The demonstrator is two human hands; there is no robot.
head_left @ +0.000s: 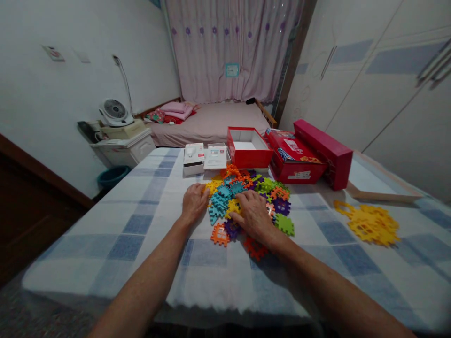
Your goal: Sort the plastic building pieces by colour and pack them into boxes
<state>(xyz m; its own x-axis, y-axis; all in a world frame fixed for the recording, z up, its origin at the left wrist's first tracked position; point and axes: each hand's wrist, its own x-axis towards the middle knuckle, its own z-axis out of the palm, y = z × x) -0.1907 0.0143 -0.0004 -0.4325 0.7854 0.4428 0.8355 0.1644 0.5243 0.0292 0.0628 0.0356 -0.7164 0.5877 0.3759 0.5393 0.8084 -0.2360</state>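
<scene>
A heap of interlocking plastic building pieces in several colours lies on the table. My left hand [195,203] rests at the heap's left edge, fingers loosely bent, tips against the yellow pieces [212,186]. Over the middle of the heap is my right hand [254,212], its thumb apart from the fingers. A yellow piece [233,207] shows between that thumb and forefinger; whether it is gripped is unclear. Blue pieces [220,201] lie between my hands. An orange window-shaped piece [220,234] lies at the front, and a green piece [284,224] sits to the right.
A separate pile of yellow pieces [374,225] lies at the right on the checked tablecloth [148,251]. Behind the heap stand white boxes [215,157], an open red box [252,158], a red printed carton [298,164] and a long red box [326,152]. A shallow tray [384,195] is behind the yellow pile.
</scene>
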